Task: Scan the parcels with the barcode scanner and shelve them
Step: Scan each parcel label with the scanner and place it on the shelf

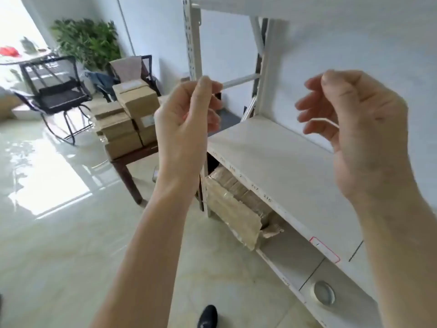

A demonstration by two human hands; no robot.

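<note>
Both my hands are raised in front of a white metal shelf unit, and neither holds anything. My left hand hovers by the shelf's left front post, its fingers loosely curled. My right hand floats above the bare middle shelf board, fingers also loosely curled. A stack of several brown cardboard parcels sits on a dark wooden table to the left of the shelf. More taped brown parcels lie on the shelf level below. No barcode scanner is in view.
A roll of clear tape lies on the lower shelf board at the right. Black mesh chairs and a green plant stand at the back left. Glossy tiled floor spreads between me and the table. My dark shoe shows at the bottom.
</note>
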